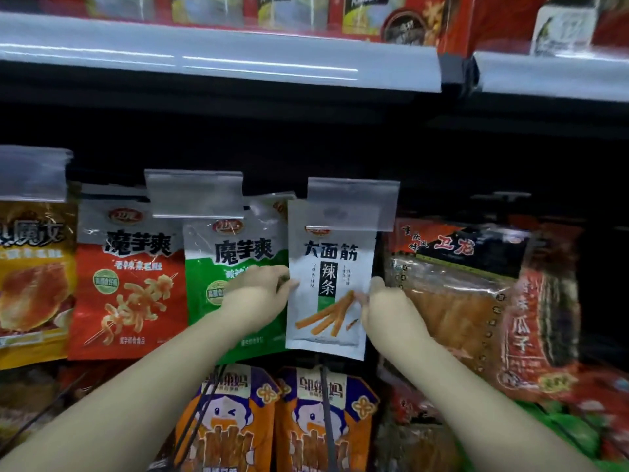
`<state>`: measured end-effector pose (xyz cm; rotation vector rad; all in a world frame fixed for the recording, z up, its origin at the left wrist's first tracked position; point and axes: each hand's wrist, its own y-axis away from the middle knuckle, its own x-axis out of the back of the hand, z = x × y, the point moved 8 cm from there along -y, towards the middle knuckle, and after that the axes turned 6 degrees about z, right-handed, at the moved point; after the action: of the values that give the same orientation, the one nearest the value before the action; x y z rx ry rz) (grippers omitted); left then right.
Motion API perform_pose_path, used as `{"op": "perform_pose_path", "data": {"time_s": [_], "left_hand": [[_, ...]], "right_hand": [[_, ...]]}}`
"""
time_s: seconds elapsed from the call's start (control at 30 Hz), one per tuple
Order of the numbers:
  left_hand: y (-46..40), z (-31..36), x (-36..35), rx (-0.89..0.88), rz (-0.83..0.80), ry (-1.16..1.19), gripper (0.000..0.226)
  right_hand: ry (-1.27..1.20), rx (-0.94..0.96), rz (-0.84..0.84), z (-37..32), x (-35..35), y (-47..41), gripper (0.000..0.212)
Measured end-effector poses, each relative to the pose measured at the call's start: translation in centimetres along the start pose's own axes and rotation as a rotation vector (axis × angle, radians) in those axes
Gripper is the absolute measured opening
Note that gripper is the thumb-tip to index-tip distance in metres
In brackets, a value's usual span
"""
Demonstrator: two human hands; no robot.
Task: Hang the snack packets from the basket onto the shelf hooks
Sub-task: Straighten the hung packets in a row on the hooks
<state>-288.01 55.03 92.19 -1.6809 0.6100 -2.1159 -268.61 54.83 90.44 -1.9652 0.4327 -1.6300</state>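
Hands on the white packet

Both arms reach up and forward. Left hand (262, 294) pinches the white packet's (328, 284) left edge, right hand (388, 308) pinches its right edge, fingers curled. Packet hangs under a clear tag (354, 204), between green packet (235, 260) and red bag (459, 284).

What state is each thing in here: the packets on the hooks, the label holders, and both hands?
White packet: upright under a label holder, gripped on both side edges.
Left hand: grip pinching the white packet's left edge.
Right hand: grip pinching its right edge.
Green packet: hanging, partly behind the left hand.
Red packet: hanging, untouched.
Label holders: clear, no label readable.
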Motion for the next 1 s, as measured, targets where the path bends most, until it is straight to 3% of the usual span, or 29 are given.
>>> {"op": "perform_pose_path", "data": {"time_s": [0.07, 0.23, 0.47, 0.6, 0.87, 0.97, 1.0], "left_hand": [[-0.6, -0.1, -0.3, 0.06, 0.018, -0.02, 0.035], [-2.3, 0.3, -1.6, 0.155, 0.063, -0.14, 0.035], [-1.7, -0.6, -2.2, 0.189, 0.063, -0.143, 0.029], [0.8, -1.5, -3.1, 0.127, 0.096, -0.082, 0.028], [2.9, -0.2, -3.6, 0.013, 0.01, -0.449, 0.024], [4.5, 0.2, -3.4, -0.081, -0.032, -0.506, 0.017], [5.0, 0.2, -3.3, -0.108, -0.031, -0.493, 0.017]], "right_hand": [[0.001, -0.001, -0.027, 0.2, -0.3, -1.0, 0.013], [-0.005, -0.18, -0.159, 0.8, -1.3, -3.3, 0.036], [0.018, -0.14, -0.185, 0.0, -2.1, -2.7, 0.037], [0.127, -0.002, -0.113, -0.4, -2.5, -0.3, 0.03], [0.286, 0.137, -0.177, -1.9, -2.9, 1.3, 0.027], [0.324, 0.261, -0.042, -3.9, -1.7, 3.3, 0.021], [0.301, 0.285, -0.008, -4.3, -1.4, 3.9, 0.028]]}}
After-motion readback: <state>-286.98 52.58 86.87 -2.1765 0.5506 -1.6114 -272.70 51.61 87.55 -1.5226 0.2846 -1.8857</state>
